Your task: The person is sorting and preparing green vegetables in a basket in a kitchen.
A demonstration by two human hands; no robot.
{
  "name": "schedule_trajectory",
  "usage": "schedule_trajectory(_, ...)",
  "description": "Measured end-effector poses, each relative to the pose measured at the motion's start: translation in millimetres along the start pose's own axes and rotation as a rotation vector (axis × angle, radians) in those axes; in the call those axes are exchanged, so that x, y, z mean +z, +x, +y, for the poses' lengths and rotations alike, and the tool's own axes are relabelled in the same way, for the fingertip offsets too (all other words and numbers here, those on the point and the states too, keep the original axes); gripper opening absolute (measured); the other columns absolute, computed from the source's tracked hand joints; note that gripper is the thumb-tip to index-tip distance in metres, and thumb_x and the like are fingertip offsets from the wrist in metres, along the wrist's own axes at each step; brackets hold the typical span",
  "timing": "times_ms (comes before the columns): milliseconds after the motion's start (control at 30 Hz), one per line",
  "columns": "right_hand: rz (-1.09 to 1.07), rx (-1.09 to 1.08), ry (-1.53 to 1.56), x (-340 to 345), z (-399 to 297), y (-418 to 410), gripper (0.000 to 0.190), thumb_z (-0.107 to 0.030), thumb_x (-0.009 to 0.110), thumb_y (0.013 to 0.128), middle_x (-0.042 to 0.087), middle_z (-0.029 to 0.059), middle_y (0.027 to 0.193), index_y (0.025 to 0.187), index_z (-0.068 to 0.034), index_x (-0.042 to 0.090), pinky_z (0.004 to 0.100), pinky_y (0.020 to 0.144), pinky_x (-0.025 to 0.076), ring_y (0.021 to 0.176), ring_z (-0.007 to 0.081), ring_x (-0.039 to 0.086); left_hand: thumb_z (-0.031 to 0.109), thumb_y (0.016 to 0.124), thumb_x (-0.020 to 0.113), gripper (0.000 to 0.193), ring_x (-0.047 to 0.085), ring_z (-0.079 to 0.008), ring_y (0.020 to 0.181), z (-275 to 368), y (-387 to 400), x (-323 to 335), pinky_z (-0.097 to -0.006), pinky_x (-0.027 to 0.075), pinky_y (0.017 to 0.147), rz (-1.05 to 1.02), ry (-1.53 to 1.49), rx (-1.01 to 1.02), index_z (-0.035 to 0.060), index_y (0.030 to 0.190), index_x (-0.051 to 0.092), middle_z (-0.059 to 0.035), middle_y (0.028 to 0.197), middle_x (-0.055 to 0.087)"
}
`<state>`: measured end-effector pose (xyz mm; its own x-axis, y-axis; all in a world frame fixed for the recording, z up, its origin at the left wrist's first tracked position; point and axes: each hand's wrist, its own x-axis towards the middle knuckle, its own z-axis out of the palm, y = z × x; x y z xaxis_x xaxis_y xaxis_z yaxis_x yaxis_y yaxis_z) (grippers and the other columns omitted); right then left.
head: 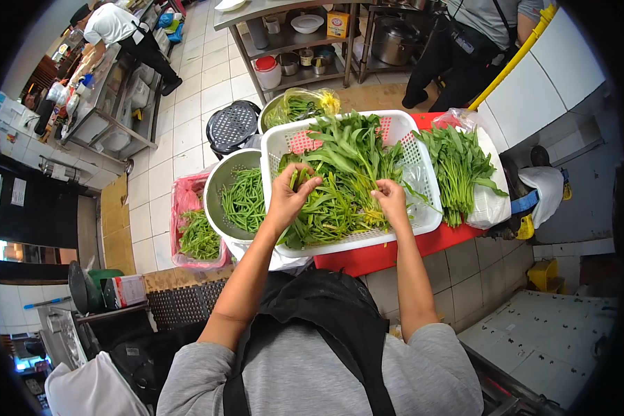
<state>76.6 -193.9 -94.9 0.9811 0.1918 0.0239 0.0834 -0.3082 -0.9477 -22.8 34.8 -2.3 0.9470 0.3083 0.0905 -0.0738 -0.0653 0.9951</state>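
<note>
A white plastic basket with perforated sides stands before me, heaped with leafy greens that look like water spinach. Over its left part, my left hand is curled around a few short green stem pieces. My right hand pinches a leafy stalk near its lower end, with the leaves pointing up and away. Loose cut stems and leaves lie in the basket below both hands. A bundle of whole leafy greens rests right of the basket, roughly parallel stems toward me.
A metal colander of green beans sits left of the basket, beside a pink-lined crate of cut greens. A red surface supports the basket. Behind stands a steel shelf. Two other people are nearby, one at far right.
</note>
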Motion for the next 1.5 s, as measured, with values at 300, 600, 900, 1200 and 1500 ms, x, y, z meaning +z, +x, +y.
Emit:
schedule_trajectory(300, 0.109, -0.132, 0.338, -5, -61, 7, 0.021, -0.003, 0.067, 0.08, 0.057, -0.001, 0.08, 0.101, -0.001, 0.067, 0.0198, 0.061, 0.039, 0.067, 0.0051, 0.048, 0.002, 0.072, 0.067, 0.036, 0.058, -0.0191, 0.062, 17, -2, 7, -0.0292, 0.045, 0.055, -0.08, 0.526, 0.421, 0.0062, 0.107, 0.06, -0.0059, 0.076, 0.06)
schedule_trajectory(600, 0.048, -0.174, 0.206, 19, -89, -19, 0.025, -0.001, 0.065, 0.08, 0.058, 0.0027, 0.08, 0.104, 0.0, 0.065, 0.0214, 0.062, 0.041, 0.07, 0.0085, 0.051, 0.005, 0.066, 0.063, 0.045, 0.063, -0.0206, 0.065, 30, 13, 44, -0.0316, 0.049, 0.05, 0.027, 1.114, 0.622, 0.0112, 0.111, 0.058, -0.0042, 0.11, 0.06)
schedule_trajectory(900, 0.091, -0.279, 0.031, 38, -92, -38, 0.025, -0.001, 0.062, 0.081, 0.058, 0.008, 0.083, 0.105, -0.003, 0.065, 0.0275, 0.066, 0.044, 0.072, 0.0183, 0.055, 0.019, 0.071, 0.066, 0.014, 0.061, -0.0281, 0.058, 13, 17, 42, -0.0379, 0.048, 0.054, 0.129, 0.755, 0.426, 0.0067, 0.078, 0.062, -0.0082, 0.073, 0.062)
schedule_trajectory(1200, 0.267, -0.337, -0.128, 32, -74, -36, 0.022, -0.002, 0.06, 0.082, 0.058, 0.0081, 0.082, 0.103, -0.002, 0.066, 0.0296, 0.068, 0.045, 0.072, 0.0204, 0.055, 0.02, 0.075, 0.065, 0.016, 0.061, -0.028, 0.057, 13, 22, 31, -0.0375, 0.047, 0.052, 0.091, 0.969, 0.142, 0.0059, 0.081, 0.064, -0.0082, 0.073, 0.064)
schedule_trajectory(1500, 0.108, -0.434, -0.298, 21, -80, -43, 0.009, -0.002, 0.059, 0.08, 0.06, 0.0136, 0.083, 0.088, 0.001, 0.063, 0.0385, 0.07, 0.046, 0.078, 0.0319, 0.058, 0.016, 0.078, 0.055, 0.022, 0.06, -0.0193, 0.055, 2, 17, 32, -0.032, 0.046, 0.046, -0.428, 1.225, 0.678, 0.0129, 0.099, 0.062, -0.0015, 0.085, 0.06)
